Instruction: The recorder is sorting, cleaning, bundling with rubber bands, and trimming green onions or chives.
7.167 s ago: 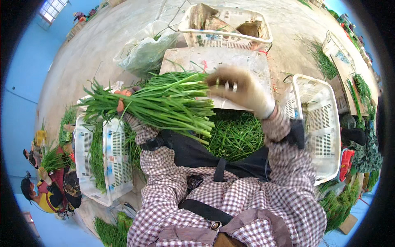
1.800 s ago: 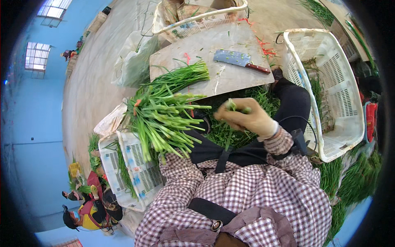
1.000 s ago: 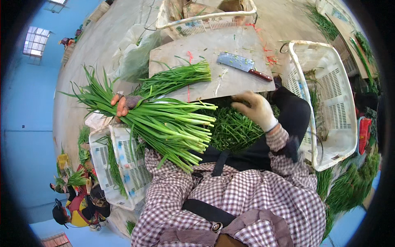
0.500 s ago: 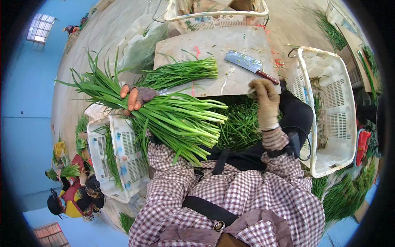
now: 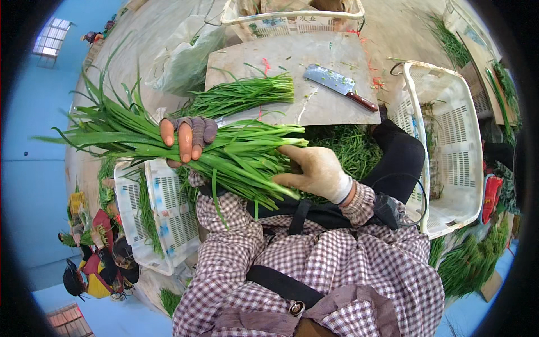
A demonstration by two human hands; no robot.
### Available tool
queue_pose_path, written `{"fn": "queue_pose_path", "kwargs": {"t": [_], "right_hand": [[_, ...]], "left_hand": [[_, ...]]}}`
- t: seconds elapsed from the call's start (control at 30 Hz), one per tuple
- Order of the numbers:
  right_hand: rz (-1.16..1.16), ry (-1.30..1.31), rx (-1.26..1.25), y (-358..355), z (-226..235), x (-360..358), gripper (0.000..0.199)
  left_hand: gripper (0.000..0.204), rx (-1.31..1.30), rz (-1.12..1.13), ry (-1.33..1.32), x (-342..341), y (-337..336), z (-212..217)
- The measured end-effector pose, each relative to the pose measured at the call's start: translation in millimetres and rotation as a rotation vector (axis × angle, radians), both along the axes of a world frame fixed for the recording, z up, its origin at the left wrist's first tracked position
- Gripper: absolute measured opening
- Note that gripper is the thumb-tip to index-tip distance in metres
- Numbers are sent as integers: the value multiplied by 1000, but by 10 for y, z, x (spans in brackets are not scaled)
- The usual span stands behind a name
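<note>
My left hand (image 5: 190, 137), in a grey fingerless glove, is closed round a thick bunch of garlic chives (image 5: 241, 151). Their leafy tips fan out to the left and the pale stem ends point right. At those stem ends is my right hand (image 5: 320, 171) in a beige glove. Its thumb and index finger lie on either side of some stems, while its other fingers are partly hidden. Beyond, a second bunch of garlic chives (image 5: 247, 94) rests on a board (image 5: 281, 56). A cleaver (image 5: 337, 83) with a dark red handle lies there too, with green bits on its blade.
White plastic crates stand at my left (image 5: 174, 213), at my right (image 5: 455, 151) and behind the board (image 5: 297, 25). Loose green leaves (image 5: 348, 149) lie below the board's near edge. A clear plastic bag (image 5: 188, 64) sits beside it. Another person (image 5: 101, 258) is at far left.
My right hand has come down and left from beside the cleaver handle onto the stem ends. The held bunch has tilted nearer to level, its leaf tips shifting left.
</note>
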State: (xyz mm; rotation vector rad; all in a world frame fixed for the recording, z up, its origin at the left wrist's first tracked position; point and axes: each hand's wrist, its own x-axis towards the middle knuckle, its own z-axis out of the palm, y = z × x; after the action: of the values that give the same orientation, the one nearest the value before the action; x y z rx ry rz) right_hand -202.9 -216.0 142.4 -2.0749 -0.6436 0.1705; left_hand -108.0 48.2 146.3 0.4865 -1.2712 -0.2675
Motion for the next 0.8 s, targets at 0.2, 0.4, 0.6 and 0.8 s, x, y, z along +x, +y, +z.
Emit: {"fn": "queue_pose_path", "kwargs": {"t": [0.2, 0.4, 0.6, 0.8], "right_hand": [[-90, -111, -7, 138, -119, -21, 26], [-96, 164, 237, 103, -151, -11, 20], [-81, 516, 519, 147, -355, 47, 18], [-112, 519, 555, 59, -372, 11, 15]], "left_hand": [[38, 68, 44, -14, -53, -4, -7], [42, -61, 116, 197, -191, -45, -149], [40, -215, 65, 355, -236, -195, -347], [48, -298, 186, 568, -385, -214, -433]]}}
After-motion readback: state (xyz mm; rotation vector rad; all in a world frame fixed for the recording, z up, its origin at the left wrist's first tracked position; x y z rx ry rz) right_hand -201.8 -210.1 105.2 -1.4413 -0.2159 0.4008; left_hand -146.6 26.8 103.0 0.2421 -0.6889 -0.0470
